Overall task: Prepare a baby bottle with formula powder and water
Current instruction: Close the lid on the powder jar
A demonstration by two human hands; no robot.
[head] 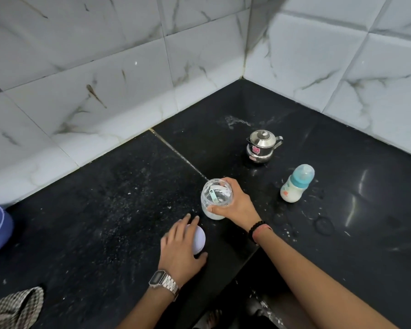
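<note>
Black stone counter [105, 210], speckled with powder. Steel kettle [261, 147] at rear; capped baby bottle [296, 184], milky inside, stands right. Right hand [235, 203] grips open formula jar [215, 198], scoop [212, 194] inside. Left hand [179, 248] curls over white lid [199, 239].

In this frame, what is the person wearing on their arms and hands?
Both forearms are bare, no sleeves or gloves. The left wrist carries a silver metal-band digital watch with a dark rectangular face. The right wrist has a black beaded bracelet beside a reddish thread band.
</note>
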